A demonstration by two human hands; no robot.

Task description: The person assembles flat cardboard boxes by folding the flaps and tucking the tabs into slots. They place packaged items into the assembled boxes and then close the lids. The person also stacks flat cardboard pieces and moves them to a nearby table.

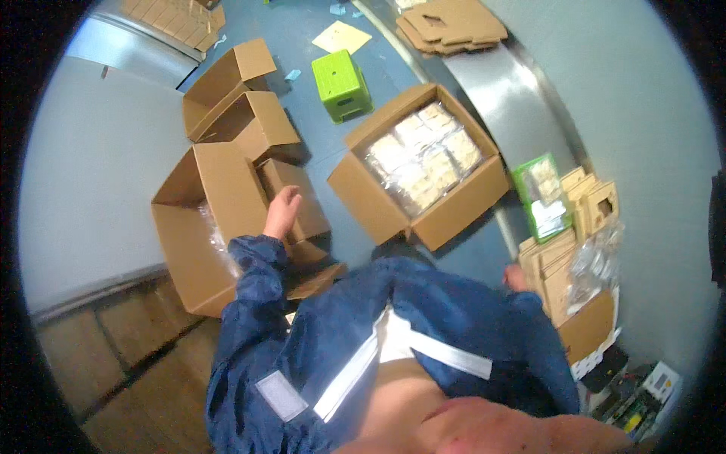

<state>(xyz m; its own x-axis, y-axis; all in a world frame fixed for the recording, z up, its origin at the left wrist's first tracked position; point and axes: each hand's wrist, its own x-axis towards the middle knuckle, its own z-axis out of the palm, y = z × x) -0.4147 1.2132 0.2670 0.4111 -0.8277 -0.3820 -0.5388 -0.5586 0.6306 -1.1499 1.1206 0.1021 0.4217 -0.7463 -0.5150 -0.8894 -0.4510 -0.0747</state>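
Note:
My left hand (283,213) is over the flaps of an open brown cardboard box (231,181), its fingers loosely bent and apart, with nothing seen in them. Clear plastic film (215,234) shows inside that box. My right hand (516,278) hangs low by my side, next to a stack of flat cardboard pieces (548,272); its fingers are blurred and partly hidden. In front of me stands an open carton (457,218), filled with several clear-wrapped packs of pale contents (423,159).
A green step stool (342,83) stands beyond the carton. Another open box (227,87) is at far left. Flattened cardboard (454,26) lies on a metal ledge (495,87). At right are a green-edged package (543,197), crumpled clear plastic (597,257) and small equipment (650,386). Paper scraps lie on the blue floor (302,30).

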